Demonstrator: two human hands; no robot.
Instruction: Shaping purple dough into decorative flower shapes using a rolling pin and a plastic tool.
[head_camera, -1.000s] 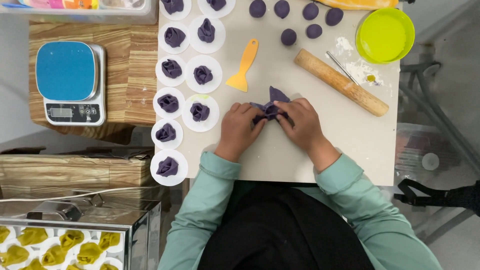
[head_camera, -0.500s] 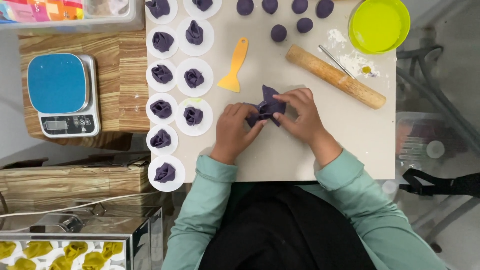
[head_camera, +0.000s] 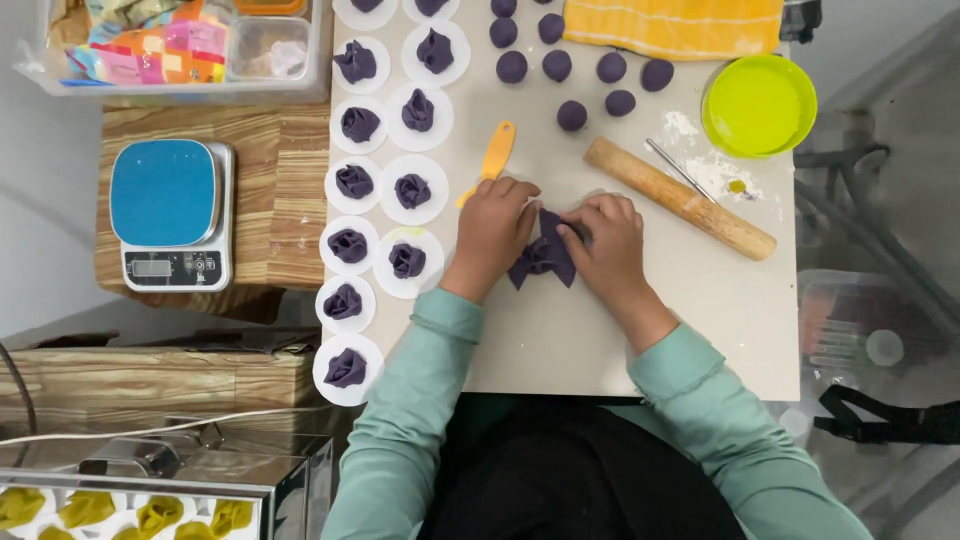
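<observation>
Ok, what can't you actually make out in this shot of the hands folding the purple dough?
Head view only:
- Purple dough piece: its edges hidden under left hand and right hand.
- Yellow scraper: its lower end covered by the left hand.
- Scale display: too small.
- Yellow towel: cut by the top edge.

Wooden rolling pin (head_camera: 680, 198) lying diagonal on pale work board (head_camera: 700, 330). Lime-green round bowl (head_camera: 759, 105) near top right corner. Orange plastic scraper (head_camera: 493, 156) beside paper rounds. Loose purple dough balls (head_camera: 572, 115) scattered near top. Yellow striped cloth (head_camera: 672, 25) at top edge. Blue-topped kitchen scale (head_camera: 172, 213) on wooden block, left.
</observation>
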